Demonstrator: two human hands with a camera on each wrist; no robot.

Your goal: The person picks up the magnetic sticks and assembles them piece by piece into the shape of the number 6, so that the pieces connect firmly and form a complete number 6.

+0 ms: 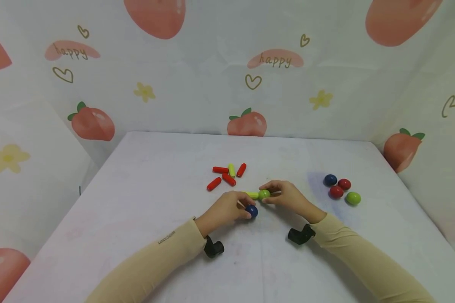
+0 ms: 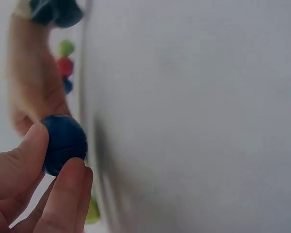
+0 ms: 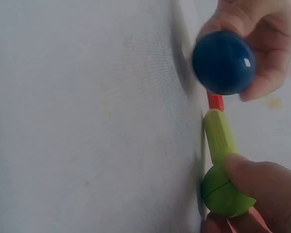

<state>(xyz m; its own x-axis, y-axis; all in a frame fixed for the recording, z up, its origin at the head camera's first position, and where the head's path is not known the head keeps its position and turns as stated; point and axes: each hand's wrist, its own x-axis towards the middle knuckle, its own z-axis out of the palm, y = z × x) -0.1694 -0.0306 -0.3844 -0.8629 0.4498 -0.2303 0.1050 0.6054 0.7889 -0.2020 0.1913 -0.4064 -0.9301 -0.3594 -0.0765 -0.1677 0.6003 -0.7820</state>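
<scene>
My left hand (image 1: pixel 231 207) pinches a dark blue ball (image 1: pixel 252 211) between thumb and fingers; the left wrist view shows the blue ball (image 2: pixel 64 144) close up with a thin seam line. To its right, my right hand (image 1: pixel 287 197) holds a green ball (image 1: pixel 264 194) with thumb and fingers. A yellow-green stick (image 3: pixel 218 135) meets the green ball (image 3: pixel 225 190) end-on, pointing left in the head view. Whether stick and ball are joined cannot be made out. The blue ball is apart from the green one, nearer the front.
Behind the left hand lie several short red sticks (image 1: pixel 214 184) and another yellow-green stick (image 1: pixel 231 170). On the right side are a blue ball (image 1: pixel 330 180), two red balls (image 1: pixel 336 192) and a green ball (image 1: pixel 353 198). A white cloth covers the table (image 1: pixel 110 198).
</scene>
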